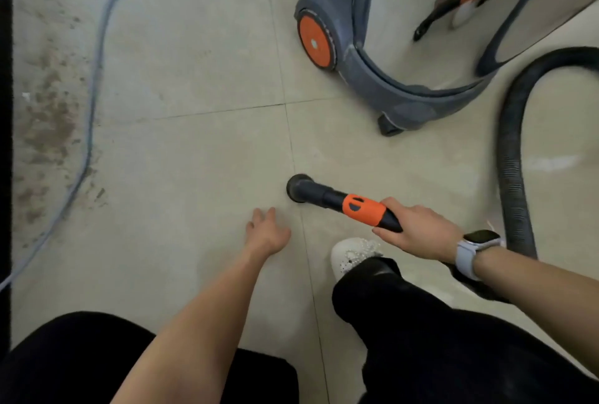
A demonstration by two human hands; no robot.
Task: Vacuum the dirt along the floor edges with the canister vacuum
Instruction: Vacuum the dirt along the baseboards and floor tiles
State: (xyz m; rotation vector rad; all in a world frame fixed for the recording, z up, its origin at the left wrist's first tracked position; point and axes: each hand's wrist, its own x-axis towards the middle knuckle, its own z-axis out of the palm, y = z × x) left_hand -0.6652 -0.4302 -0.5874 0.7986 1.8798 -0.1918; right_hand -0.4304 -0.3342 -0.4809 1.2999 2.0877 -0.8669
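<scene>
The work looks barely begun: a thick band of brown dirt lies along the left edge of the floor, beside the dark strip that bounds it, and none of it appears cleared, though blur makes the far end of the band hard to judge. The round nozzle sits on the tiles near the middle of the floor, well apart from the dirt. The right hand wraps its fingers round the black and orange wand behind the nozzle. The left hand hangs low over the floor just beside the nozzle, fingers loosely spread, holding nothing.

Between nozzle and dirt the tiles give open room, but a pale blue cable snakes along the inner side of the band and could catch the nozzle. The canister vacuum stands toward the far right, its ribbed hose looping down the right side, with apparent slack for the reach leftward.
</scene>
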